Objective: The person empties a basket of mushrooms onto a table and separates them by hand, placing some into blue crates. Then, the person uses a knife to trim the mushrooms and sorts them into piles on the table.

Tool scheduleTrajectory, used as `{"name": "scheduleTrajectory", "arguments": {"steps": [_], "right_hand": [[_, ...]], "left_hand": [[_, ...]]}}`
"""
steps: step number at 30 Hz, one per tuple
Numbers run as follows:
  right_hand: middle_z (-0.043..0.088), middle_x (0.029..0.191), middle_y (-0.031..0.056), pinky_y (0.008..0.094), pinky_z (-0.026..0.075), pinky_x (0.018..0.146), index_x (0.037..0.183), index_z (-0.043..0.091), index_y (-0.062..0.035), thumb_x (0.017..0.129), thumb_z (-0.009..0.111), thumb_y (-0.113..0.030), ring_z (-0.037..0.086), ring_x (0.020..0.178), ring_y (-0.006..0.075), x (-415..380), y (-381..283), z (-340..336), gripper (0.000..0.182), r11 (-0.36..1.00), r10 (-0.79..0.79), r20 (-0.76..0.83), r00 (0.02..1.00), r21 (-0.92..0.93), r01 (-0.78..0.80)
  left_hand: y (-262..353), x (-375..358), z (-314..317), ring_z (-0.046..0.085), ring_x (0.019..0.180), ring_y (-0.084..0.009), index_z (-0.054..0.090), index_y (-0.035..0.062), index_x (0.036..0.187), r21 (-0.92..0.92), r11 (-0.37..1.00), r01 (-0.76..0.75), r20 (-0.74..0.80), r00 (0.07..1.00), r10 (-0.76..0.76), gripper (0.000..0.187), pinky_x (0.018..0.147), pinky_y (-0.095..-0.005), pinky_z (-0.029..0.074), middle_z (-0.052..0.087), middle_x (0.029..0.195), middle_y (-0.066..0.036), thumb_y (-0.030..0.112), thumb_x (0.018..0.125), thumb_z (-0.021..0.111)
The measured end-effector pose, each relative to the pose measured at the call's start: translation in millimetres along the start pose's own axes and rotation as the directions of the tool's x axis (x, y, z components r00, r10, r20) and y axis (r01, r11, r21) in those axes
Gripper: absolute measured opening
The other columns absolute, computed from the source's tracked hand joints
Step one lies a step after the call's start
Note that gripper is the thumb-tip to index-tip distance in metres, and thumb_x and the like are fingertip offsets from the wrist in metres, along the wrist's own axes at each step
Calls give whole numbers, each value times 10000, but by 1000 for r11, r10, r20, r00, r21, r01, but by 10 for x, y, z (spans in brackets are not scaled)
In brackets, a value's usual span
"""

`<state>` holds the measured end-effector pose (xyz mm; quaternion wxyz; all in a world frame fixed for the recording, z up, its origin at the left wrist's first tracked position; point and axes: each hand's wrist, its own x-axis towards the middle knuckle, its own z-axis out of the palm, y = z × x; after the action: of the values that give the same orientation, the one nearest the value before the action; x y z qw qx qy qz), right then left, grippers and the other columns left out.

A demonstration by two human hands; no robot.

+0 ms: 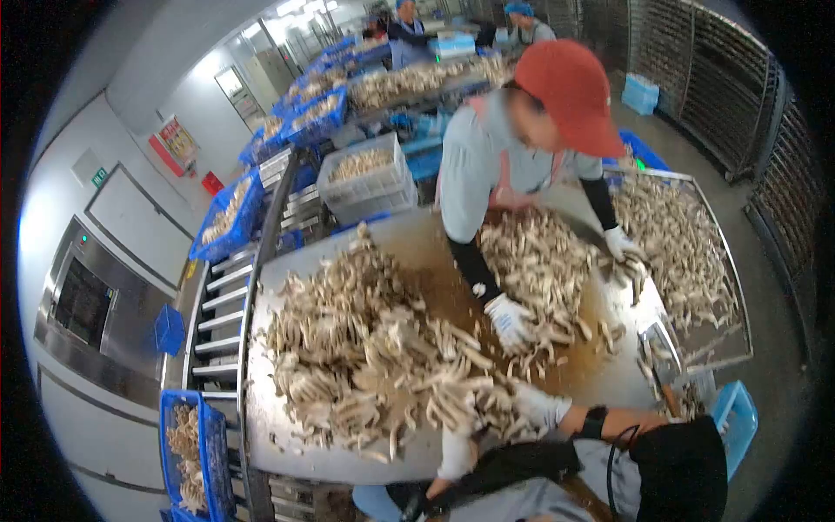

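Taking the midpoint between the two gloved hands as the clock's centre, the mushroom heap (348, 339) lies towards ten o'clock on the metal surface (283, 458), its long axis running roughly from half past ten to half past four. Its near end reaches between the hands, so both are about equally close: the left hand (457, 452) touches the front edge, fingers aimed at twelve, and the right hand (537, 407) is at the end of the heap, fingers aimed at ten. Mushrooms and blur hide the fingertips; I cannot tell whether either set of fingers grips a piece or merely rests there. The loose pieces lie at mixed angles.

Beyond, from twelve to one, a co-worker's gloved hands (511, 324) work at a second heap (539, 261).

Of the containers, a blue crate (209, 452) at nine holds mushroom clusters, another blue crate (213, 250) at ten holds mushrooms, a whitish crate (361, 193) at eleven holds pale pieces, and a rimmed tray (722, 346) between one and two carries a spread layer of mushrooms
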<state>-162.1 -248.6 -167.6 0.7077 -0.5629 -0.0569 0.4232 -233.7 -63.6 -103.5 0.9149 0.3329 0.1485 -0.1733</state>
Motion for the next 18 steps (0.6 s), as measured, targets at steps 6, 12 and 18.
{"name": "scheduleTrajectory", "arguments": {"steps": [6,12,18], "right_hand": [[609,1162,116,377,597,673,1305,475,-5,858,713,-131,629,943,181,-324,-569,298,522,995,102,-4,995,-12,-102],[646,1072,49,283,499,803,1267,531,-12,943,620,-271,589,930,115,-451,-438,399,425,999,-48,60,997,-12,49],[614,949,13,265,496,510,1178,509,-73,885,714,-286,579,734,70,-349,-369,350,416,974,-60,-161,985,205,93]], "left_hand": [[-63,-90,-194,528,1125,-194,364,-26,1405,383,923,46,141,984,-108,560,985,-341,427,534,1287,-90,121,911,585],[116,-201,-120,549,994,-146,353,43,1442,371,923,101,121,980,-156,586,918,-311,467,572,1154,-33,190,926,590],[262,-132,129,618,834,-142,531,47,1243,209,978,3,-128,991,24,353,696,-322,563,628,1016,-61,222,940,575]]}}
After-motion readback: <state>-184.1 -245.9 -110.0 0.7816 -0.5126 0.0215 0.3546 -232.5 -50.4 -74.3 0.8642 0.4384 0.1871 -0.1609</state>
